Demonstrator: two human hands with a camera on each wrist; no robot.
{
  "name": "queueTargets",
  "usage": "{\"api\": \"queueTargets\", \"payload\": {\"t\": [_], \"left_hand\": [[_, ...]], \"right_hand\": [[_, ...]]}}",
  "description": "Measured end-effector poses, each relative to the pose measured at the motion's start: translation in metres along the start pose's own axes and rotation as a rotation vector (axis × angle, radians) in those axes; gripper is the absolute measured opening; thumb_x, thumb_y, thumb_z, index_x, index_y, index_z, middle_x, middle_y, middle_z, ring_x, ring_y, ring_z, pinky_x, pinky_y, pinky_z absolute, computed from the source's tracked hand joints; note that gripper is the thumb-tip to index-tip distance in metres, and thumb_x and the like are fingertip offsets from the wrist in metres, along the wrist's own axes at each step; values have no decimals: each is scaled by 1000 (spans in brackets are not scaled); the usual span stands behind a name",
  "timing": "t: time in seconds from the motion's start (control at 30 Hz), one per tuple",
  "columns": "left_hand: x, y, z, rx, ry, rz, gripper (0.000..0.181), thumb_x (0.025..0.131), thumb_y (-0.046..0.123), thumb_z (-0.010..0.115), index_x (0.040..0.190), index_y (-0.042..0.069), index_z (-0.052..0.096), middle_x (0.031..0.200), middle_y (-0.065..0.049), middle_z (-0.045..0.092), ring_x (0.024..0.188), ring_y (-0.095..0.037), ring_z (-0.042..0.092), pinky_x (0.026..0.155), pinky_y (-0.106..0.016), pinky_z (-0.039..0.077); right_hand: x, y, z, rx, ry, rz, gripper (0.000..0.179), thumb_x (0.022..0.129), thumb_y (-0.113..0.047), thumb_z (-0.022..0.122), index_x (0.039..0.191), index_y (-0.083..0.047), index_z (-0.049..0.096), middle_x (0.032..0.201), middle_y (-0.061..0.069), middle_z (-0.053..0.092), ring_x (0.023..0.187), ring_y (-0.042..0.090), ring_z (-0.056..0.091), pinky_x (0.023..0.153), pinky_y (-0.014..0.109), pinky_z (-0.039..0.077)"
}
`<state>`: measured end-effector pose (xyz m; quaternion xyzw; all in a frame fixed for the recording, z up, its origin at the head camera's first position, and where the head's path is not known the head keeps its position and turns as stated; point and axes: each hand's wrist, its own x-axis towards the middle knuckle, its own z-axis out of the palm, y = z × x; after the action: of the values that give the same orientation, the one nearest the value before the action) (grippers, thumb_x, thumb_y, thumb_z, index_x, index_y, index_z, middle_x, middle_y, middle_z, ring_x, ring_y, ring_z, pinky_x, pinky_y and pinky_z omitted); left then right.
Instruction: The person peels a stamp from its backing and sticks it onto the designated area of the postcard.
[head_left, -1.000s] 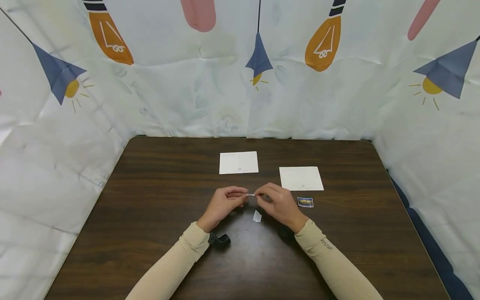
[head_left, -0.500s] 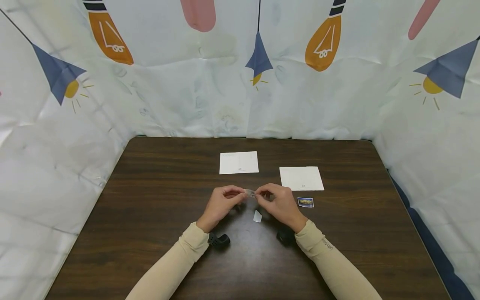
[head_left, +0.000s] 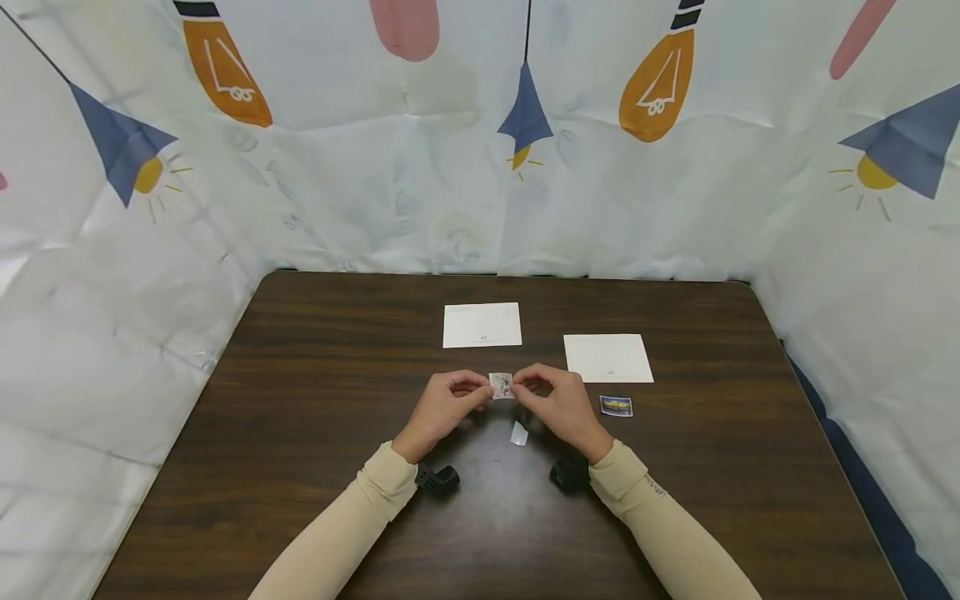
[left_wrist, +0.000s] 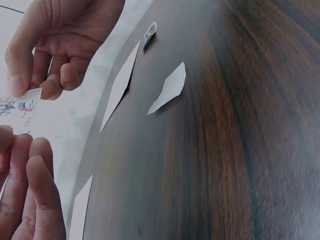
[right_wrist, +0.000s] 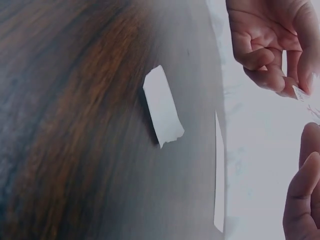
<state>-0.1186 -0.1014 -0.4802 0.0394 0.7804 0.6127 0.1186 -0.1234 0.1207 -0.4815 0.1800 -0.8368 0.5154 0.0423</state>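
Note:
Between both hands a small white postage stamp (head_left: 501, 386) stands raised over the table, its printed face with dark and red marks in view. The left hand (head_left: 447, 407) pinches one side of it between thumb and fingers; the right hand (head_left: 557, 406) pinches the opposite side. A perforated edge shows on the stamp (left_wrist: 21, 112) in the left wrist view. Below the hands, a torn white paper scrap (head_left: 519, 433) lies on the table. Right of the right hand is another stamp (head_left: 617, 406), with a blue and yellow picture.
Two white cards lie farther back: the left card (head_left: 482, 325) and the right card (head_left: 608, 358), beside the right hand's fingers. The brown wooden table (head_left: 337, 358) ends against a printed white cloth (head_left: 390, 208). Black wrist devices hang under both sleeves.
The stamp between the hands has tilted from edge-on to face-on, so its printed side shows. Both hands keep nearly the same place, and the head view has shifted slightly.

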Motion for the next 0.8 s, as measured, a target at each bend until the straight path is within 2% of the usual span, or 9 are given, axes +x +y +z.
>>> {"api": "queueTargets", "payload": {"t": [0.2,0.37,0.47,0.57,0.67,0.8], "left_hand": [[2,-2,-8,47,15,4,18,96,22,75,107,9,80,98,-10,80,82,-22,74,72,-33,61],[4,-2,-18,126,58,35,22,99,23,70,114,10,80,109,-10,81,85,-26,75,69,-25,58],[7,0,-24,198,89,55,26,101,24,67,119,10,79,113,-8,81,95,-25,77,79,-28,62],[9,1,-29,255,110,89,31,102,25,66,127,10,75,119,-6,79,106,-23,77,93,-39,63],[10,2,-33,358,125,172,36,102,26,65,135,12,70,130,-9,75,109,-24,75,96,-47,61],[13,1,-38,585,156,373,41,102,26,65,140,9,65,142,-15,67,128,-31,68,102,-53,58]], "right_hand": [[7,4,3,25,4,63,4,91,-13,79,95,-12,79,90,6,80,78,9,73,73,20,60],[14,7,4,87,3,125,6,91,-14,79,96,-10,79,90,9,80,77,7,73,74,19,60],[19,6,2,124,8,161,7,92,-14,78,97,-9,79,89,12,79,76,11,73,72,19,59],[25,5,1,156,11,182,8,93,-15,77,97,-8,78,88,14,78,75,23,73,69,21,59],[30,7,0,190,7,198,9,94,-16,77,97,-8,78,86,17,77,76,36,72,67,24,59],[38,11,0,211,11,223,13,93,-16,77,99,-4,78,86,20,77,72,36,70,65,30,60]]}}
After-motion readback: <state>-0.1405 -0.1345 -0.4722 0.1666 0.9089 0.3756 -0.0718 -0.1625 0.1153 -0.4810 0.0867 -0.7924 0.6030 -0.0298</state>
